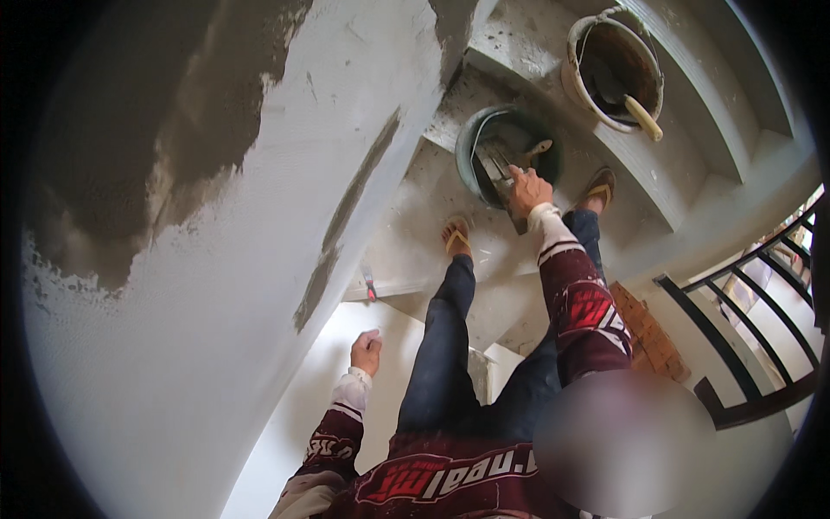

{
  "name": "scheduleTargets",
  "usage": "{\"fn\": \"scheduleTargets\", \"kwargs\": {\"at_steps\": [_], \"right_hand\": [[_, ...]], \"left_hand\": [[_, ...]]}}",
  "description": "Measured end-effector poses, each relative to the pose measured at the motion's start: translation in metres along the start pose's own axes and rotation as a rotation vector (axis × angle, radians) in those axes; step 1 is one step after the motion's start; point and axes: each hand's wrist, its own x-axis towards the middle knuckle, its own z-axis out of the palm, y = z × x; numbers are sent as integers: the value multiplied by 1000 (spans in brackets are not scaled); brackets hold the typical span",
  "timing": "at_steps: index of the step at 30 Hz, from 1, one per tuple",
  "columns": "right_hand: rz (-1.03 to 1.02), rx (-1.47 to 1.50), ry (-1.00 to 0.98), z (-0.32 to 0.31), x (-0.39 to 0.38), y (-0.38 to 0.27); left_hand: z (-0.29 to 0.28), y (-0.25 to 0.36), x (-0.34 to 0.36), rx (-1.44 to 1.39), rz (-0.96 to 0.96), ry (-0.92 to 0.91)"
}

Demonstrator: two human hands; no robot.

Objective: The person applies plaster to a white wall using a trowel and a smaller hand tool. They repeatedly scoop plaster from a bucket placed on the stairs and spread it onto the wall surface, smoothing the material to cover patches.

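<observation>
Stairwell wall (pixel 216 320), patchily plastered, left of both hands; left hand (pixel 367 352), loosely curled, seemingly empty; right hand (pixel 530 192) grasping a trowel (pixel 501 182) over the dark green bucket (pixel 464 145) just beneath it, trowel-loading step apparently in hand, next move calling for a level, steady lift.

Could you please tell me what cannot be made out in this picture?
In the head view:
Grip of the trowel: covered by the right hand.
Palm of the left hand: hidden by its curl.
Contents of the pale bucket: too dark.
Ends of the black railing: cut off by the right rim.
Lower right: blurred.
</observation>
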Motion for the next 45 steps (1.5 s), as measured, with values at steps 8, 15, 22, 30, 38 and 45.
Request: {"fn": "scheduleTargets", "kwargs": {"at_steps": [8,15,22,30,38,45], "right_hand": [[-237,-237,-2,-17,-14,4],[-115,-336,-121,10,9,9],[44,-116,-140,-14,12,-9],[140,72,-38,-41,-56,28],[-73,239,394,22,-110,75],[-223,409,714,33,-173,73]], "left_hand": [[-24,128,-20,-8,237,-27],[-48,139,-21,72,385,14],[-60,142,-40,161,515,202],[-78,178,-62,296,861,510],[-110,191,-119,637,1264,1080],[-182,207,-229,1239,1421,1537]]}}
